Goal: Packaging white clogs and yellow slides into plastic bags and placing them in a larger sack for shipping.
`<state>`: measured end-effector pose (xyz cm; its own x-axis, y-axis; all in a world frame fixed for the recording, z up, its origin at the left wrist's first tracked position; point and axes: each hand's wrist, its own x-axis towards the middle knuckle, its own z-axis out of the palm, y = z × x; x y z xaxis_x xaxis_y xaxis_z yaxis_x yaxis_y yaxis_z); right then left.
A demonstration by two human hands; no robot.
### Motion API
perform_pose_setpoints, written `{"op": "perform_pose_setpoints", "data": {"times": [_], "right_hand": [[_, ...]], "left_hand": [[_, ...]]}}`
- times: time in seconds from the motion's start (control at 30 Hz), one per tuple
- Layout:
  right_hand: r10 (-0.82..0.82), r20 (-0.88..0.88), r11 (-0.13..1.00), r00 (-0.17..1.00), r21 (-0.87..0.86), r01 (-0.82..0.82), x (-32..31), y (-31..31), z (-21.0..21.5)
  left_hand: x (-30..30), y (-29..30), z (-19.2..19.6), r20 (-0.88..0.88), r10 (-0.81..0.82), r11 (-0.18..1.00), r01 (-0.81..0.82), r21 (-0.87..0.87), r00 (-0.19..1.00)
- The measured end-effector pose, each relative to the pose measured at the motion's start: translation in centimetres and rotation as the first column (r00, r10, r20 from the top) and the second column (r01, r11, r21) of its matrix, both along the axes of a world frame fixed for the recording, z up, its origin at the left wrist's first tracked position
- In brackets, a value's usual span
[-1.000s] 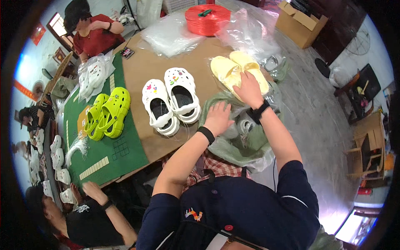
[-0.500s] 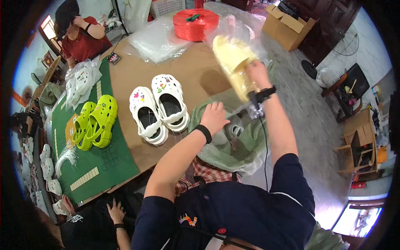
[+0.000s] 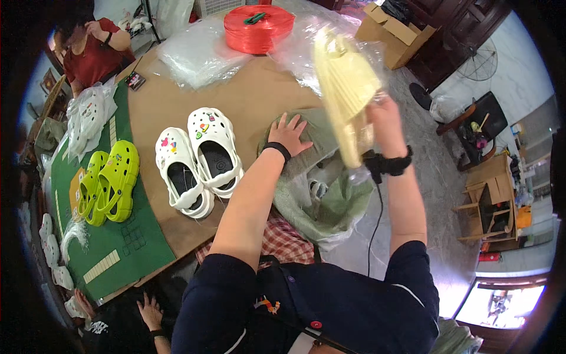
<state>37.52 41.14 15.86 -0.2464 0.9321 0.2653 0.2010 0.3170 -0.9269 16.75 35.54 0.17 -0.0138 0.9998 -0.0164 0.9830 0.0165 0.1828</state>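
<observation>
My right hand (image 3: 386, 121) is closed on a pale yellow slipper pair (image 3: 345, 82) in a clear plastic bag, raised over the far right edge of the sack and slightly blurred. With fingers spread, my left hand (image 3: 288, 134) lies flat on the rim of a green woven sack (image 3: 348, 203). The sack gapes at the table's edge; a greyish thing inside it shows only in part. Left of my left hand, a pair of white clogs (image 3: 187, 171) with colourful charms stands on the brown table (image 3: 159, 112). Farther left are lime-green clogs (image 3: 121, 183).
A red roll of plastic twine (image 3: 259, 30) and clear plastic bags (image 3: 200, 53) lie at the far side. A green mat (image 3: 138, 253) covers the left side. Another person (image 3: 94, 53) sits far left; a co-worker's hand (image 3: 150, 312) shows lower left. A cardboard box (image 3: 392, 38) stands beyond.
The view has shifted, so the table things sit farther left. My right hand has turned and moved the bagged yellow slippers slightly right. My left hand still rests on the sack.
</observation>
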Motion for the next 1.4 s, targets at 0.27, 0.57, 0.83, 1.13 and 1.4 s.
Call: {"op": "perform_pose_setpoints", "data": {"times": [0.27,0.57,0.83,1.13,1.4], "right_hand": [[-0.068,0.547,0.998,0.835,0.051,0.048,-8.7,4.2,-14.2],[-0.034,0.589,0.998,0.807,0.068,-0.008,-11.1,5.8,-14.9],[0.336,0.864,0.877,0.374,-0.143,-0.459,-8.7,7.2,-7.9],[0.422,0.508,0.9,0.751,-0.135,-0.415,-0.5,-0.6,-2.1],[0.649,0.341,0.752,0.681,-0.423,-0.505,5.9,-7.6,-10.0]], "left_hand": [[-2.5,0.0,0.7,0.12,0.026,0.991,-0.01,-0.13,0.992],[2.5,-8.5,6.8,-0.216,-0.053,0.965,-0.006,-0.264,0.975],[0.6,-9.7,4.7,-0.117,-0.114,0.941,0.069,-0.33,0.987],[-0.6,-11.6,3.4,-0.175,-0.134,0.99,0.126,-0.056,0.975],[3.2,-16.1,6.3,-0.208,-0.374,0.926,0.376,-0.03,0.904]]}}
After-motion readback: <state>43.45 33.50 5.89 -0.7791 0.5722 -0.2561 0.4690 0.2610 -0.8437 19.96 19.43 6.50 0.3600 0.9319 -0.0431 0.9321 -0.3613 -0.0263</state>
